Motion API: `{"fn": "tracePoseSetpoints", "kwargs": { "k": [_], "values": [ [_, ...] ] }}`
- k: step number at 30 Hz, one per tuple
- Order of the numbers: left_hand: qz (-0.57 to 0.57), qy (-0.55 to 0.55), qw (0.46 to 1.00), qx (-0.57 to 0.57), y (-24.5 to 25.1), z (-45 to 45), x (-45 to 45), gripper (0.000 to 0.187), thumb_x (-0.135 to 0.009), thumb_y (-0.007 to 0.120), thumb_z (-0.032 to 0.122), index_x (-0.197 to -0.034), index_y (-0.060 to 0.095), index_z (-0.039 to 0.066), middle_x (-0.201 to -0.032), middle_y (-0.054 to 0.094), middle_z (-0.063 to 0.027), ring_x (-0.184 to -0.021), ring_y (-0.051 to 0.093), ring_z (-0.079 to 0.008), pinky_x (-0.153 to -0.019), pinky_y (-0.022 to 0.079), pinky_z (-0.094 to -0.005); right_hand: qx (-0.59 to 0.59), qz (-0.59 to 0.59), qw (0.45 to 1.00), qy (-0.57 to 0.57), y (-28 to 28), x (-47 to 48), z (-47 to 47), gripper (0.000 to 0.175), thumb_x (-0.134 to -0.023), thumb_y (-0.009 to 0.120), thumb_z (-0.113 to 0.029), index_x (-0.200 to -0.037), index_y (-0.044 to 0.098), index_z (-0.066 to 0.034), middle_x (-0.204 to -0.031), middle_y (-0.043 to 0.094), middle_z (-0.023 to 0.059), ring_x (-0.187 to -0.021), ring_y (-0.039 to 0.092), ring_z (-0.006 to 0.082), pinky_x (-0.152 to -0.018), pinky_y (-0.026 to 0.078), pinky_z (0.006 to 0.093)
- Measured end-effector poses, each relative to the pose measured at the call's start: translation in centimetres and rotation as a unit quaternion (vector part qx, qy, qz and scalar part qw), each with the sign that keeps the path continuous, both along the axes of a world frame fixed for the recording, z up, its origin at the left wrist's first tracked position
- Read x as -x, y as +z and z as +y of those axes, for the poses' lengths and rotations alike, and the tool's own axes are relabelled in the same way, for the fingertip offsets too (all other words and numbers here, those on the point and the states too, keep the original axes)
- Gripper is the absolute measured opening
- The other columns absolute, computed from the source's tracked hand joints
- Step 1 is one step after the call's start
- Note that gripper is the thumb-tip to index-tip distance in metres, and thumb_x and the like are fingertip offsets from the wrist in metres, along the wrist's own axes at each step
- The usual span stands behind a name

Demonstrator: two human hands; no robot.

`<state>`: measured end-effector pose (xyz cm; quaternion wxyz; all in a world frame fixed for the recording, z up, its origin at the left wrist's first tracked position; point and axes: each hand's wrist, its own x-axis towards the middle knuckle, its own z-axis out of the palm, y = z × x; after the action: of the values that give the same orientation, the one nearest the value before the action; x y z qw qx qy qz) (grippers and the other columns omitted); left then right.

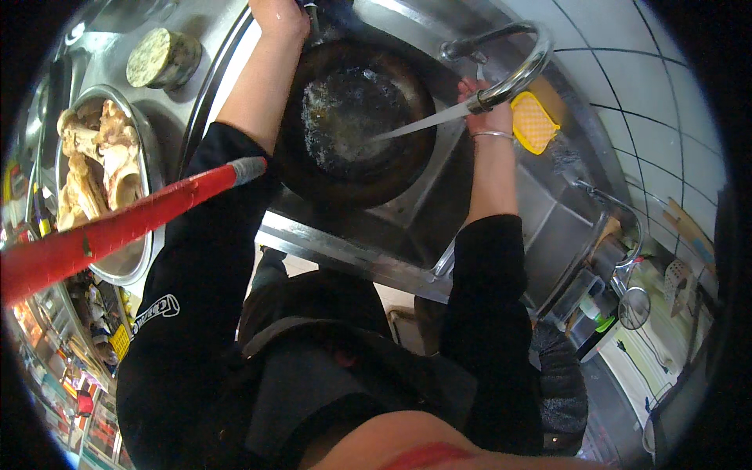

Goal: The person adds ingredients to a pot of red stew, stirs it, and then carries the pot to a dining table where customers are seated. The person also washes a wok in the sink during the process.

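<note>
A dark, worn wok (358, 123) sits over a stainless steel sink (405, 241). Water runs from the curved chrome tap spout (531, 64) into the wok. Cut off by the upper edge of the view, my left hand (279, 17) is beside the wok's handle (314, 20); its fingers are hidden. Behind the spout, my right hand (489, 114) has curled fingers around a metal lever (481, 73) near the tap's base. A bracelet circles my right wrist.
A yellow checked scrubbing sponge (534, 123) lies right of my right hand. On the left counter stand a metal pan (147, 170) of large bones and a round block (164, 59). A red-wrapped rod (123, 211) crosses above my left arm. Another tap (625, 205) is at the right.
</note>
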<state>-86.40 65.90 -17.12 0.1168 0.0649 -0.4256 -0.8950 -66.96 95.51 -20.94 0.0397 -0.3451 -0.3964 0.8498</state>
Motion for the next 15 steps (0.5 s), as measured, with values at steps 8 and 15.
{"fn": "tracePoseSetpoints", "kwargs": {
  "k": [8,15],
  "values": [
    [0.039,-0.005,0.507,0.861,-3.7,3.5,-0.5,0.078,-0.079,0.062,0.044,-0.141,0.037,0.005,-0.146,0.027,-0.0263,-0.136,0.022,-0.046,-0.107,0.017,-0.064,0.146,0.031,0.977,0.152,2.4,2.8,4.3,0.017,-0.085,0.052,-0.018,-0.089,0.059,-0.0036,-0.089,0.065,0.0121,-0.08,0.061,0.029,-0.073,0.047,0.0374],
    [0.176,-0.02,0.629,0.757,-0.4,-3.0,-4.1,0.06,-0.082,0.067,0.032,-0.133,0.046,0.01,-0.135,0.04,-0.0254,-0.124,0.041,-0.0417,-0.102,0.037,-0.0465,-0.064,-0.001,0.994,0.09,3.9,1.9,2.6,0.025,-0.085,0.052,-0.013,-0.105,0.058,0.0011,-0.092,0.067,0.0129,-0.095,0.064,0.0284,-0.081,0.05,0.037]
  ]
}}
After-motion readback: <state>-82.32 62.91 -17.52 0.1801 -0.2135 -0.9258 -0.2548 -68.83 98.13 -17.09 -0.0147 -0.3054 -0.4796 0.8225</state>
